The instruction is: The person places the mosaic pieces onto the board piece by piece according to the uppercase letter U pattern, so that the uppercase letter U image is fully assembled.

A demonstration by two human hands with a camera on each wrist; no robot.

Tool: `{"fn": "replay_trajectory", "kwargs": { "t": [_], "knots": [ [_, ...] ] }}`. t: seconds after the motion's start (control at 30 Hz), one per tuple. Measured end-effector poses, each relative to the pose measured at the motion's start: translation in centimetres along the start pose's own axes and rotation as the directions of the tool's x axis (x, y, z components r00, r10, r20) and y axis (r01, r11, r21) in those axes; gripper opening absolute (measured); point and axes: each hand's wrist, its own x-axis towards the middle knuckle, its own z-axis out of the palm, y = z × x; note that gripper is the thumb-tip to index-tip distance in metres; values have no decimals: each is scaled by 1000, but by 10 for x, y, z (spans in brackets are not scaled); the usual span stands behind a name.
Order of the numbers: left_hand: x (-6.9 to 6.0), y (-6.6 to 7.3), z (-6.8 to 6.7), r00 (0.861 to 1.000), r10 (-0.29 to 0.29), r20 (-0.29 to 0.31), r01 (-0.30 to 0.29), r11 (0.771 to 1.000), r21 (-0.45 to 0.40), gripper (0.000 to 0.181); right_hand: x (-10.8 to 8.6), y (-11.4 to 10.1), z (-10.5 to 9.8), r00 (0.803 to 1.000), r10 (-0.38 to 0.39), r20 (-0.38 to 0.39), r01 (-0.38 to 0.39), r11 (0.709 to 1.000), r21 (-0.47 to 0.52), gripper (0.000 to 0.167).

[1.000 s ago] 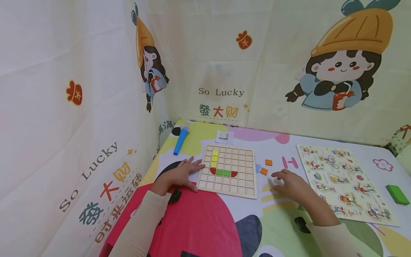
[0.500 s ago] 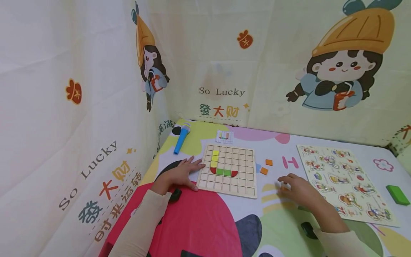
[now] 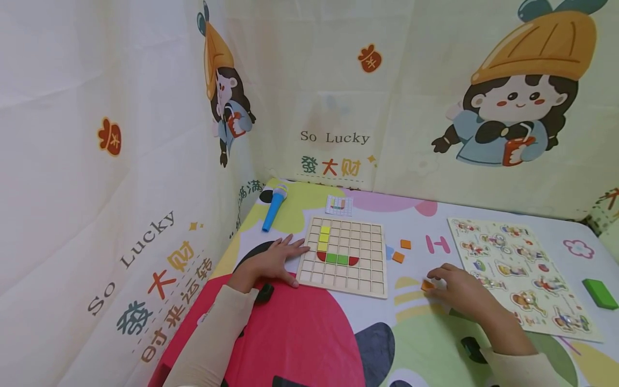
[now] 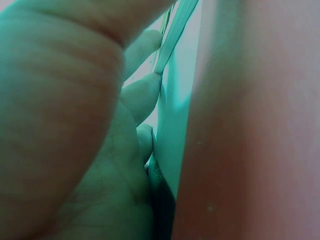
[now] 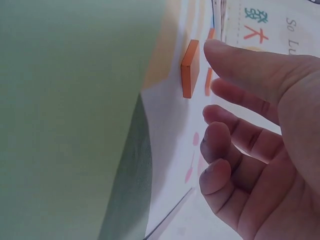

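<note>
My left hand lies with spread fingers along the left edge of a wooden grid board; fingertips touch its edge. On the grid, yellow squares form a column above a row of green squares with a red rounded piece at each end. Right of the board my right hand hovers low, fingers loosely bent, beside an orange square tile. The right wrist view shows that orange tile on the tabletop, apart from the thumb and fingers. The left wrist view is mostly palm and fingers.
Two more orange tiles lie between the board and the right hand. A small pattern card and a blue toy microphone are behind. To the right are a picture puzzle board and a green block.
The right hand has shifted right and slightly nearer to me, and an orange tile formerly hidden under it now shows by its fingertips. The left hand stays put.
</note>
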Motion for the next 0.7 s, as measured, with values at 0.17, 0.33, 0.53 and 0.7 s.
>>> {"fn": "replay_trajectory", "kwargs": {
  "t": [0.17,0.33,0.53,0.7],
  "knots": [
    [-1,0,0,1000,3,7,-3,1000,6,105,-1,1,2,999,12,40,-13,1000,23,32],
    [-1,0,0,1000,-8,10,8,1000,1,106,1,1,3,996,32,82,-37,998,58,29],
    [-1,1,0,1000,-8,5,8,1000,0,107,3,2,5,997,6,80,-12,997,73,28],
    [0,0,0,1000,4,4,-4,1000,-1,107,3,3,7,998,-19,59,15,998,62,26]
  ]
}}
